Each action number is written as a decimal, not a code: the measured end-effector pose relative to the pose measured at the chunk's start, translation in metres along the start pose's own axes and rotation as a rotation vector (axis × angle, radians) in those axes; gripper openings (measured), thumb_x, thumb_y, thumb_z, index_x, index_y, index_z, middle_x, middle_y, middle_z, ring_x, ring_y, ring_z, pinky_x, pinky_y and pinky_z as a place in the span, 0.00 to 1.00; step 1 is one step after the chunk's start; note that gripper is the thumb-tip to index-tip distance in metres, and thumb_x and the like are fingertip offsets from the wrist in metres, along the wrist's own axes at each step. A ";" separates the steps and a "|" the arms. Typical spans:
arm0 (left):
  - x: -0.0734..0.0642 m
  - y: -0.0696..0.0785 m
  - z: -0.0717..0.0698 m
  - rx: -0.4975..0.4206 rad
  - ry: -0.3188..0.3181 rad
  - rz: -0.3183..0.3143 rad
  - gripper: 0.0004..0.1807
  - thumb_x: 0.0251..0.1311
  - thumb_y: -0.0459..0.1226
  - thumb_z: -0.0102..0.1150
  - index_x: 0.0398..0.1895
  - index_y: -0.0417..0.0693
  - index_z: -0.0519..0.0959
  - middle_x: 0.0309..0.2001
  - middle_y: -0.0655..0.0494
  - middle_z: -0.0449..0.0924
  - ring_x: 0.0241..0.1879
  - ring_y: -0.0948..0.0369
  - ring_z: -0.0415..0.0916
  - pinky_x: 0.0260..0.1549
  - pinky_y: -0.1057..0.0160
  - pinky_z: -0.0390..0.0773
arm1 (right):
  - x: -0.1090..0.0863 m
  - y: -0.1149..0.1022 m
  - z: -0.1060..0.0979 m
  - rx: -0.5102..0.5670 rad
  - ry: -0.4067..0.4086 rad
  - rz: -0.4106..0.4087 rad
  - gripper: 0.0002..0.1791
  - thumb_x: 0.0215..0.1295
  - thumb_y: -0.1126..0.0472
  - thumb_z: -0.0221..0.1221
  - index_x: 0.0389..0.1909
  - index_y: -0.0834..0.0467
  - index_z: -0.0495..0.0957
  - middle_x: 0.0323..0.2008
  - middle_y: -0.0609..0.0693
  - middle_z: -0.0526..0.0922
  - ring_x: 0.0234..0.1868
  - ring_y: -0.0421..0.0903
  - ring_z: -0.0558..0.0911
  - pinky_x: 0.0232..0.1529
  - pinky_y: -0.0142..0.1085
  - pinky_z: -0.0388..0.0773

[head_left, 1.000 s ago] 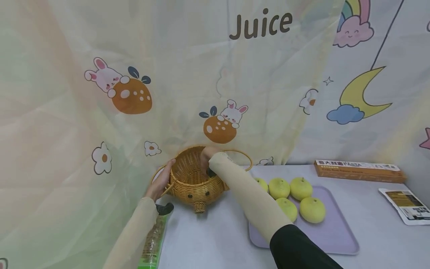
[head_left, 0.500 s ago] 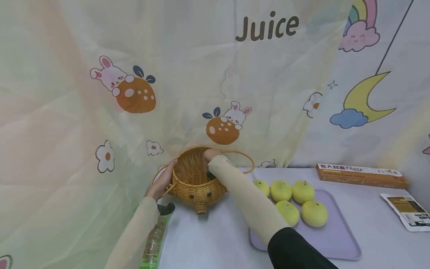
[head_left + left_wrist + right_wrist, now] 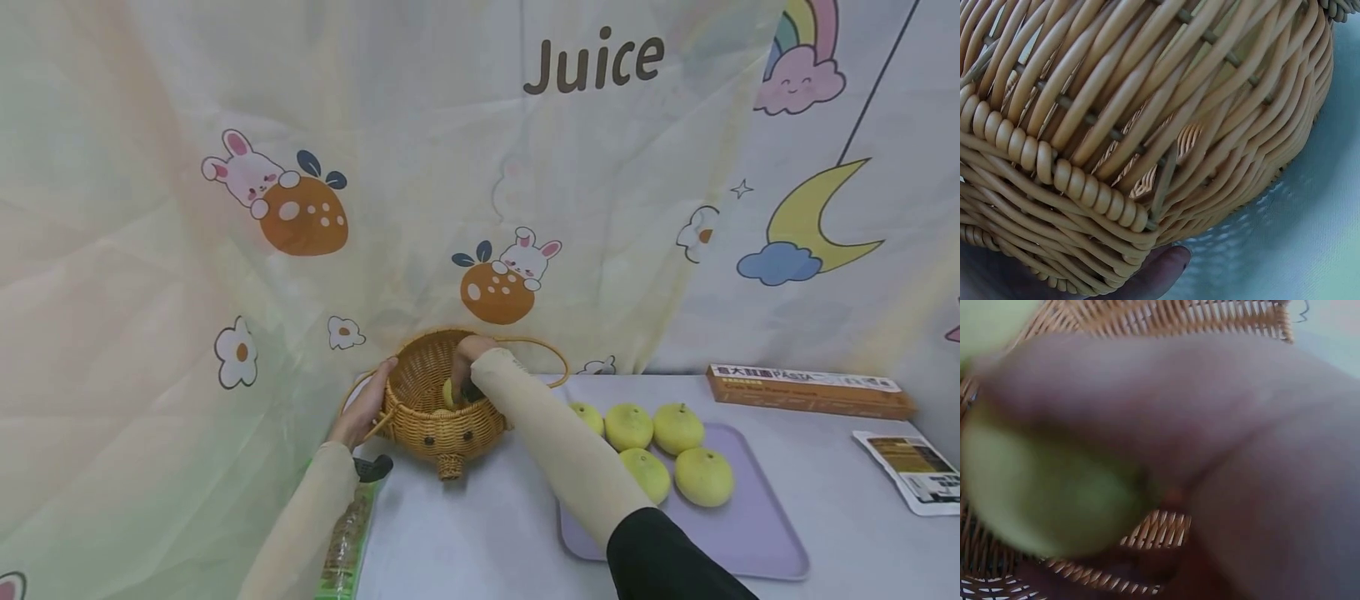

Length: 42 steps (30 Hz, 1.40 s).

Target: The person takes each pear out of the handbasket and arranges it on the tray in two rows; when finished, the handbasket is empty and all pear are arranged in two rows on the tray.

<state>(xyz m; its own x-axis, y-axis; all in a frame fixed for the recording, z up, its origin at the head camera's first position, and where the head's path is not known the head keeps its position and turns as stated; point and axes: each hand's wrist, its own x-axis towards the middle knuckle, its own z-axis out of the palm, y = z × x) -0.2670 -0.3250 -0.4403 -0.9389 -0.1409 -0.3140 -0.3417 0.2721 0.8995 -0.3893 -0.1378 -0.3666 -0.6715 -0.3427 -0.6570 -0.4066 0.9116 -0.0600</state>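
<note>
A wicker basket (image 3: 429, 425) with a snout and dark eyes on its front stands at the back of the table. My left hand (image 3: 365, 408) holds it by its left side, fingertips up near the rim. In the left wrist view a fingertip (image 3: 1169, 269) shows below the woven wall. My right hand (image 3: 467, 362) reaches down inside the basket and grips a round yellow-green fruit (image 3: 1054, 487), its fingertips mostly hidden. Another pale green round shape (image 3: 991, 325) shows at the upper left of the right wrist view.
Right of the basket, several yellow-green fruits (image 3: 703, 477) sit on a purple tray (image 3: 757, 542). Behind it lies a long brown box (image 3: 810, 393), with a flat pouch (image 3: 911, 467) at the far right. A green-edged packet (image 3: 345, 542) lies beside the left forearm. A printed curtain hangs behind.
The right hand has risen slightly inside the basket, and yellow-green fruit now shows by its fingers. The left hand stays on the basket's side. The whole view has shifted a little.
</note>
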 end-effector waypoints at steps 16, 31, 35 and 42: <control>-0.001 0.000 0.001 0.004 -0.023 0.002 0.50 0.74 0.74 0.24 0.89 0.59 0.32 0.88 0.45 0.26 0.86 0.40 0.24 0.80 0.30 0.34 | -0.030 0.048 -0.018 0.429 0.185 -0.701 0.38 0.52 0.56 0.80 0.66 0.51 0.78 0.57 0.49 0.82 0.54 0.46 0.80 0.55 0.39 0.81; -0.003 0.003 0.002 0.043 -0.020 -0.051 0.58 0.69 0.79 0.27 0.88 0.55 0.31 0.87 0.36 0.30 0.85 0.35 0.31 0.77 0.24 0.43 | -0.083 0.141 -0.005 0.593 0.387 -0.731 0.37 0.54 0.50 0.78 0.68 0.45 0.82 0.52 0.47 0.87 0.49 0.46 0.83 0.47 0.44 0.88; 0.000 0.001 0.001 0.057 -0.020 -0.047 0.56 0.69 0.79 0.25 0.89 0.57 0.32 0.87 0.36 0.31 0.85 0.34 0.32 0.77 0.25 0.44 | -0.098 0.160 0.001 0.562 0.419 -0.725 0.43 0.57 0.48 0.77 0.75 0.50 0.75 0.56 0.50 0.84 0.49 0.49 0.84 0.46 0.44 0.87; 0.001 0.002 0.003 0.035 -0.039 -0.031 0.55 0.70 0.78 0.24 0.88 0.57 0.31 0.86 0.36 0.31 0.85 0.34 0.32 0.78 0.26 0.43 | -0.119 0.187 0.022 0.731 0.387 -0.715 0.36 0.59 0.54 0.77 0.67 0.56 0.75 0.51 0.55 0.87 0.45 0.49 0.89 0.53 0.56 0.86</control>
<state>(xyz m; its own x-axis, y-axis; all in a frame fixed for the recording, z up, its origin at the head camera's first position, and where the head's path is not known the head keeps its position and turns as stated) -0.2689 -0.3220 -0.4395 -0.9284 -0.1129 -0.3541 -0.3715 0.3017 0.8780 -0.3716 0.0785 -0.3167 -0.6276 -0.7782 -0.0201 -0.4000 0.3444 -0.8493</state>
